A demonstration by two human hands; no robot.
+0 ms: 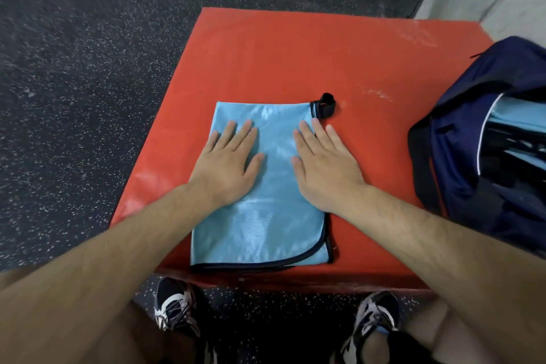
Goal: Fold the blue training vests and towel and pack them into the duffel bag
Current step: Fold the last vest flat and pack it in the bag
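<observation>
Both hands are lying flat and apart, fingers straight, pressing on the folded blue cloth point(266, 230). The left hand point(230, 162) is covering its upper left part. The right hand point(322, 162) is covering its upper right edge, with the outer fingers spilling onto the red padded box point(266, 53). The cloth is probably the towel, judging by the black loop point(325, 105) just beyond the right fingertips, and it is reaching back past both wrists. The duffel bag point(461, 156) is sitting open well to the right of the right hand, holding blue fabric. The slick weave may be springing open once the pressure is lifting. The layered edge behind the wrists is looking uneven, so a careless lift risks sliding the fold apart before the bag.
</observation>
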